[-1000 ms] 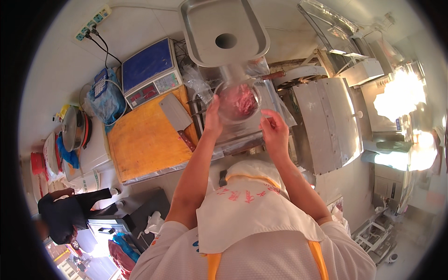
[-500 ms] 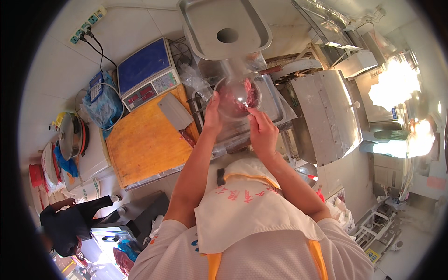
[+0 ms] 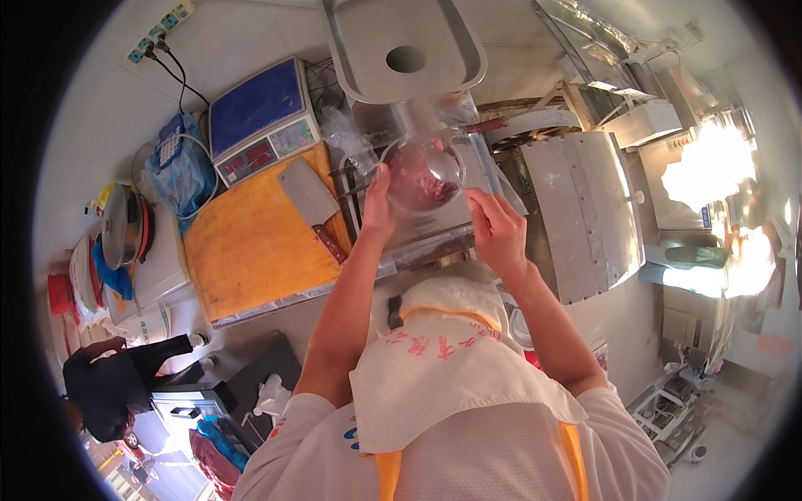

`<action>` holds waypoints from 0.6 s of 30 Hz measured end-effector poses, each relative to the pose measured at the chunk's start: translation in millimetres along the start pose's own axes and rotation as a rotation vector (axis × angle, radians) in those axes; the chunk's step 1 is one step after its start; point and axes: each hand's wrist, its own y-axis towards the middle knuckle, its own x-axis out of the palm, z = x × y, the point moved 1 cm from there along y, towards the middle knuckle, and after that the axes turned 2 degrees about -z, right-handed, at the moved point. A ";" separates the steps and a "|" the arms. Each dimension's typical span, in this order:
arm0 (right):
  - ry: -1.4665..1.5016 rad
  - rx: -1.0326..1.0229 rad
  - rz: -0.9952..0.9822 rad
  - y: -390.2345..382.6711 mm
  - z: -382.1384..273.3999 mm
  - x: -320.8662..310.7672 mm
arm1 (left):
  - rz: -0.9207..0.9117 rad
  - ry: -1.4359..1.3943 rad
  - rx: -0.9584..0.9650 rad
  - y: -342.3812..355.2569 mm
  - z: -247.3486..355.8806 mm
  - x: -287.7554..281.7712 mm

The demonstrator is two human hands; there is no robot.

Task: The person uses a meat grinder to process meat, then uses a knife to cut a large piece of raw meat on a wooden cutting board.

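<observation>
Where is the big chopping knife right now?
In the head view, the big chopping knife lies on the right part of the orange cutting board, between the blue-topped scale and the person's left hand.

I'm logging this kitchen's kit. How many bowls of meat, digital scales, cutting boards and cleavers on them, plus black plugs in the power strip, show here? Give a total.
Bowl of meat: 1
Digital scale: 1
Cutting board: 1
Cleaver: 1
Black plugs: 2
Total: 6
</observation>
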 end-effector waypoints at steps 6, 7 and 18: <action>0.099 -0.012 0.002 24.6 24.8 0.0 | 0.026 -0.010 0.059 4.2 -5.3 -12.6; 0.129 -0.009 0.042 22.5 28.3 3.9 | 0.039 -0.011 0.056 4.8 -6.6 -14.9; 0.098 -0.008 -0.020 -7.9 30.2 28.6 | -0.001 -0.018 0.041 -6.8 -4.5 -1.9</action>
